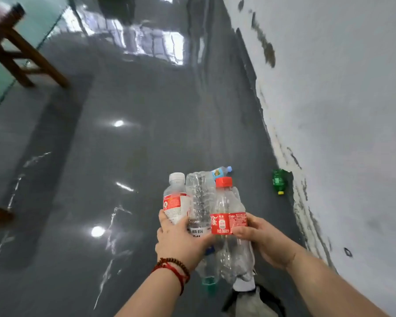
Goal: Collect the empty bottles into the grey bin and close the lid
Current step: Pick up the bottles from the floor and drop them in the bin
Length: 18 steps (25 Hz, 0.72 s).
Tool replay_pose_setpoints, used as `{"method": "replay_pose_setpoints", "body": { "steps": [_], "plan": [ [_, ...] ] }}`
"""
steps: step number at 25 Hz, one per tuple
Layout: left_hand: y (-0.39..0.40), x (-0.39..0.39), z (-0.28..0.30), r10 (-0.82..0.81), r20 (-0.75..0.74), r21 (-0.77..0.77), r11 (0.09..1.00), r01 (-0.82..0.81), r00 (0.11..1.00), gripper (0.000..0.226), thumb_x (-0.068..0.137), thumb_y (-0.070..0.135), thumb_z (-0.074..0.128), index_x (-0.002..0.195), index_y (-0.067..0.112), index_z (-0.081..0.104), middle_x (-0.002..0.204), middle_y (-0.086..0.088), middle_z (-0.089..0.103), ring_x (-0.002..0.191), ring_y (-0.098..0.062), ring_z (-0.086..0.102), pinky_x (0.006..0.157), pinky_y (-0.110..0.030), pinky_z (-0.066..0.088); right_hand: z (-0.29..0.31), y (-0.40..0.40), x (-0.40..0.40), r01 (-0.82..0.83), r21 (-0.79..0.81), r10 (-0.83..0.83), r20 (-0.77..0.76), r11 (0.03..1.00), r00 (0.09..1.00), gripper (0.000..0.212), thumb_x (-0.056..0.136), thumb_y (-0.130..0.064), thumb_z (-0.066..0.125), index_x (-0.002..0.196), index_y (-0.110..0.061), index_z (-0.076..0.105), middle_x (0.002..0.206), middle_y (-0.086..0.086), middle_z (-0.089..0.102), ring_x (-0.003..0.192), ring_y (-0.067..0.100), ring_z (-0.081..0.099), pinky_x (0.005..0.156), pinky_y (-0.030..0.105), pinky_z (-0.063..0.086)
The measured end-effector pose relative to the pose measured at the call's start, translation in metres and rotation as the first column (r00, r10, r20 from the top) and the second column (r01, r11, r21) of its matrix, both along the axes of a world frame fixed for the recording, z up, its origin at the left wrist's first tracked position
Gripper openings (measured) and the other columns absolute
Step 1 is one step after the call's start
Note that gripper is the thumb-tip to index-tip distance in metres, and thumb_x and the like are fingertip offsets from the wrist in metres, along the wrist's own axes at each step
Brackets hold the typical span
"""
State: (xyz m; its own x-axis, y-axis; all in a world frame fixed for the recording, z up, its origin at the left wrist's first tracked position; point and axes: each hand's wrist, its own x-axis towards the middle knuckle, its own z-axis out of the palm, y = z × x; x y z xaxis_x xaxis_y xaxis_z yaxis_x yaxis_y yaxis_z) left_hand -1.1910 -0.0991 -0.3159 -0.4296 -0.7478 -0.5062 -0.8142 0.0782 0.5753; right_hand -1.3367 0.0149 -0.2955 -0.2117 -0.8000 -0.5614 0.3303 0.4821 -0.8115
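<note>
The left hand (181, 243) grips two clear bottles: a white-capped one (175, 197) and a crumpled one (199, 202). The right hand (261, 241) clasps a red-capped cola bottle (226, 216). A green bottle (279, 180) lies on the floor (101, 156) by the wall (341, 110); another, perhaps blue-capped (222, 171), lies beyond.

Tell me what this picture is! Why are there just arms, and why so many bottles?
There is only one picture. A camera sits on a person's head and looks down, so you see just their arms. The left hand, with a red bracelet, holds a white-capped bottle and a clear bottle. The right hand holds a red-capped cola bottle. More clear bottles hang below in their grip. On the shiny grey floor lie a green bottle by the white wall and a blue-capped bottle. A wooden stool stands far off on the left.
</note>
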Motion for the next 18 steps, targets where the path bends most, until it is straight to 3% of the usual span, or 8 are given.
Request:
{"method": "replay_pose_setpoints", "body": {
  "steps": [3, 7, 12, 14, 16, 18],
  "plan": [
    [0.054, 0.01, 0.132, -0.146, -0.073, -0.028, 0.989, 0.145, 0.987, 0.078, 0.037, 0.078, 0.057, 0.101, 0.033, 0.064, 0.143, 0.001, 0.021, 0.116, -0.031, 0.046, 0.102, -0.043, 0.042, 0.124, 0.072, 0.025, 0.146, -0.092, -0.147, 0.001, 0.985, 0.989, 0.1, 0.037, -0.053, 0.087, 0.12, -0.005, 0.058, 0.114, 0.018, 0.065, 0.107, 0.033, 0.061, 0.097, 0.049, 0.046],
    [0.127, 0.004, 0.236, -0.292, -0.098, -0.061, 0.956, 0.287, 0.951, 0.071, 0.036, 0.081, 0.055, 0.093, 0.037, 0.059, 0.133, 0.002, 0.027, 0.107, -0.03, 0.049, 0.099, -0.045, 0.045, 0.219, 0.164, 0.042, 0.239, -0.197, -0.244, -0.004, 0.951, 0.97, 0.099, 0.039, -0.065, 0.082, 0.12, -0.013, 0.057, 0.117, 0.017, 0.062, 0.113, 0.037, 0.057, 0.1, 0.053, 0.043],
    [0.239, -0.002, 0.274, -0.37, -0.194, -0.056, 0.929, 0.366, 0.909, 0.062, 0.036, 0.081, 0.057, 0.083, 0.042, 0.055, 0.128, 0.004, 0.03, 0.104, -0.027, 0.051, 0.097, -0.044, 0.046, 0.254, 0.288, 0.052, 0.349, -0.319, -0.351, 0.054, 0.881, 0.935, 0.082, 0.044, -0.056, 0.085, 0.11, -0.015, 0.06, 0.1, 0.006, 0.073, 0.095, 0.022, 0.069, 0.077, 0.034, 0.057],
    [0.292, -0.002, 0.269, -0.4, -0.218, 0.005, 0.912, 0.411, 0.89, 0.079, 0.035, 0.079, 0.058, 0.1, 0.035, 0.061, 0.131, 0.001, 0.03, 0.108, -0.026, 0.05, 0.099, -0.043, 0.045, 0.256, 0.344, 0.062, 0.407, -0.278, -0.415, 0.032, 0.87, 0.909, 0.086, 0.041, -0.059, 0.085, 0.111, -0.016, 0.06, 0.104, 0.008, 0.071, 0.099, 0.024, 0.068, 0.082, 0.037, 0.055],
    [0.345, -0.004, 0.262, -0.462, -0.224, 0.049, 0.874, 0.483, 0.858, 0.097, 0.034, 0.078, 0.056, 0.118, 0.029, 0.059, 0.132, -0.002, 0.031, 0.111, -0.026, 0.049, 0.102, -0.043, 0.042, 0.254, 0.4, 0.073, 0.484, -0.212, -0.502, -0.043, 0.849, 0.864, 0.098, 0.035, -0.067, 0.082, 0.115, -0.016, 0.059, 0.116, 0.013, 0.066, 0.111, 0.032, 0.061, 0.098, 0.049, 0.046],
    [0.401, -0.006, 0.263, -0.541, -0.232, 0.092, 0.815, 0.572, 0.808, 0.105, 0.032, 0.078, 0.054, 0.124, 0.027, 0.056, 0.133, -0.004, 0.032, 0.113, -0.028, 0.048, 0.103, -0.045, 0.041, 0.252, 0.461, 0.09, 0.579, -0.187, -0.6, -0.082, 0.793, 0.796, 0.105, 0.033, -0.069, 0.079, 0.12, -0.014, 0.057, 0.122, 0.017, 0.063, 0.116, 0.036, 0.057, 0.106, 0.055, 0.036]
  ]
}}
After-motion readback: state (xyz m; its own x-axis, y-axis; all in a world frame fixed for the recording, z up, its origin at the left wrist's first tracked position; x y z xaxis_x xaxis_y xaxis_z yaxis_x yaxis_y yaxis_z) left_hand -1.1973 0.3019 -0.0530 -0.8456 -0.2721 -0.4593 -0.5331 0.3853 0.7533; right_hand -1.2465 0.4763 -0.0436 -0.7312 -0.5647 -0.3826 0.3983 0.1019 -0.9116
